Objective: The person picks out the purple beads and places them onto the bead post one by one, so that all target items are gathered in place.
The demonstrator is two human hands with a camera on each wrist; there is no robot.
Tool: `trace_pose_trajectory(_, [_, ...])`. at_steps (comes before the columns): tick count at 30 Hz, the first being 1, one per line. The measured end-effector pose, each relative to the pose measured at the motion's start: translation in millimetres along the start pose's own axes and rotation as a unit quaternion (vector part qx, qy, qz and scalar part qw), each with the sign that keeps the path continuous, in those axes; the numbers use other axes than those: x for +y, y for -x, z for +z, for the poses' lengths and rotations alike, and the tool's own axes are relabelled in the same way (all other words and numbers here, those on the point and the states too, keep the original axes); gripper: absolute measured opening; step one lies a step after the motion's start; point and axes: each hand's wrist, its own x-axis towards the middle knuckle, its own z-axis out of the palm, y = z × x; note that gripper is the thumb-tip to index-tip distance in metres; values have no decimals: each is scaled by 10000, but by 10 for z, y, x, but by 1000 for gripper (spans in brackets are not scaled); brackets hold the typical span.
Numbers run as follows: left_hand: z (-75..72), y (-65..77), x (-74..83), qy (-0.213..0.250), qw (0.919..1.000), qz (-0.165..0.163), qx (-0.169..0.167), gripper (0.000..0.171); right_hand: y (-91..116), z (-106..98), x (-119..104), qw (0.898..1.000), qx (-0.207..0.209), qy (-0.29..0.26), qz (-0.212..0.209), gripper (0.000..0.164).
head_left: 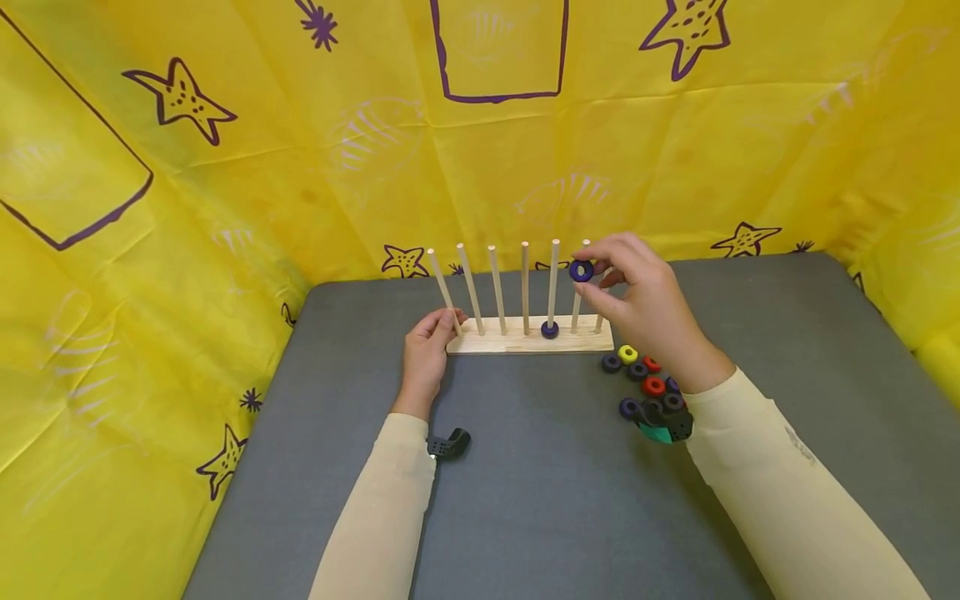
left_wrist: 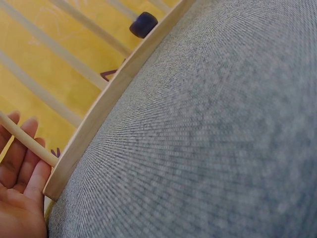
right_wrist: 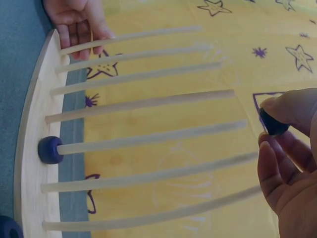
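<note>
A wooden rack (head_left: 495, 342) with several upright pegs stands on the grey table. My left hand (head_left: 426, 354) holds it at the left end, thumb and fingers about the outermost peg (left_wrist: 30, 143). One dark blue ring (head_left: 550, 331) sits at the foot of a peg right of the middle. Higher up, my right hand (head_left: 641, 287) pinches another dark blue ring (right_wrist: 273, 125) between thumb and fingertips. In the head view this ring is level with the upper part of the pegs, its hole facing the camera, and off the pegs.
Loose rings lie in a group right of the rack, partly under my right forearm: a yellow one (head_left: 627, 355), a red one (head_left: 654, 386) and several dark ones. A yellow cloth (head_left: 480, 192) with drawn stars hangs behind the table (head_left: 525, 483).
</note>
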Motion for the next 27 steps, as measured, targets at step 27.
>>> trace_pose_trajectory(27, [-7, 2, 9, -28, 10000, -6, -61, 38, -283, 155, 8, 10000, -14, -62, 22, 31])
